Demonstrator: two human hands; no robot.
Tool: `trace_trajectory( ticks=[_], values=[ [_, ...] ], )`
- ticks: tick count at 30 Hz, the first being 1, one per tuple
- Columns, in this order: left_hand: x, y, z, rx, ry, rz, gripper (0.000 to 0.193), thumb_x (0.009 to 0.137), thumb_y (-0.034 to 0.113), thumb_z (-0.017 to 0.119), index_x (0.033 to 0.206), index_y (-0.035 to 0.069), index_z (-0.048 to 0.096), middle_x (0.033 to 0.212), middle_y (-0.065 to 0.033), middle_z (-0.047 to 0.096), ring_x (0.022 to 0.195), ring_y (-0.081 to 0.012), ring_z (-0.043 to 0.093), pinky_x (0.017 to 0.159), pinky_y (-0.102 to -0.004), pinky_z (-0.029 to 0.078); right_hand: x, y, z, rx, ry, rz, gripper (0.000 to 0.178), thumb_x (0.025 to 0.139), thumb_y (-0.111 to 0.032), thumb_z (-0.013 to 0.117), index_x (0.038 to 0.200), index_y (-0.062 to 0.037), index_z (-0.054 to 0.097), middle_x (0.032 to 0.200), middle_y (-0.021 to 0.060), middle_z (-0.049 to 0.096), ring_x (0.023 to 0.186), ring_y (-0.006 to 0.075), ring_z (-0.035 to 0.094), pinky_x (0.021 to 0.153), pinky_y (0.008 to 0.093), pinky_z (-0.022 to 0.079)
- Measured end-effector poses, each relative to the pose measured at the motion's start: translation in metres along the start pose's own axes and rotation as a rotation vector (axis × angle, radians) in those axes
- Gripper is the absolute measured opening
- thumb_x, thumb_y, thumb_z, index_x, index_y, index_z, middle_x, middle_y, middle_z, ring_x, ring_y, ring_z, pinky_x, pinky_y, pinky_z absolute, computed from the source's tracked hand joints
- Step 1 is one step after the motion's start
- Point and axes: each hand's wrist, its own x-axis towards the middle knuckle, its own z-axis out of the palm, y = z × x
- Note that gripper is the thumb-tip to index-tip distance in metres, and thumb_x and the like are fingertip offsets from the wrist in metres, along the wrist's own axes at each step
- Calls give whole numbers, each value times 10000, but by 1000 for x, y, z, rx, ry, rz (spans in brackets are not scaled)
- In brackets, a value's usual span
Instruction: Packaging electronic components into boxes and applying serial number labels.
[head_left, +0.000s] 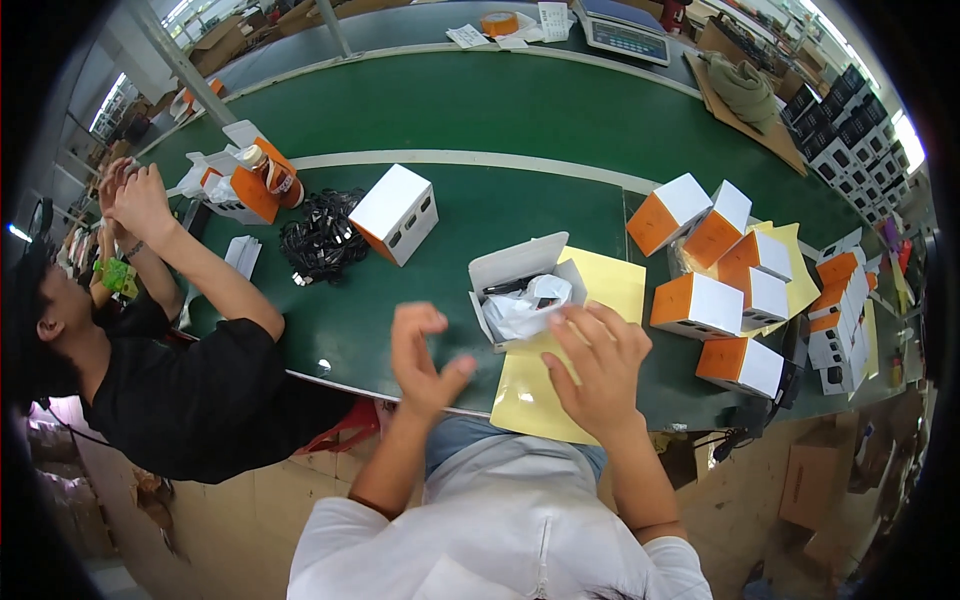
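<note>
In front of me an open white box [487,318] stands with its lid flap [520,260] raised. Inside lie a crumpled white plastic bag [527,312] and a small black item [508,286]. My left hand [425,360] hovers to the box's left, thumb and fingers apart, holding nothing. Over the box's near right corner is my right hand [603,372], its fingers spread; whether the fingertips touch the bag, I cannot tell. Yellow sheets [612,280] lie under and beside the box.
Several closed white-and-orange boxes [697,305] stand on the right; another box [397,212] is at left, beside a heap of black cables [325,237]. A bottle [272,175] stands farther left. A co-worker [190,370] sits at my left, arms raised over the green table [440,110].
</note>
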Motion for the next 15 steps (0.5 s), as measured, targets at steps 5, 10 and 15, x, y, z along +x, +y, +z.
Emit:
trace_trajectory(
  ticks=[5, 10, 15],
  values=[
    [-1, 44, 27, 414, -133, 288, 583, 832, 377, 797, 1250, 37, 574, 1313, -169, 560, 1203, -300, 540, 1041, -482, 420, 20, -2, 11, 50, -203, -54, 364, 850, -245, 734, 1186, -122, 664, 1295, 45, 615, 1293, 221, 531, 1084, 458, 257],
    [48, 56, 33, 782, -508, 404, 564, 931, 476, 662, 1313, 64, 614, 1431, -112, 583, 1312, -287, 530, 1164, -514, 307, 15, 23, 15, 185, -41, -205, 341, 827, -104, 716, 1161, -82, 654, 1252, 73, 609, 1304, 203, 513, 1065, 466, 373],
    [70, 61, 42, 887, -720, 513, 562, 915, 528, 646, 1214, 52, 660, 1339, -109, 622, 1245, -296, 576, 1164, -492, 338, 17, 10, 17, 325, 451, 207, 374, 838, 5, 667, 1207, -36, 626, 1241, 163, 614, 1199, 325, 570, 1015, 452, 453]
  ],
)
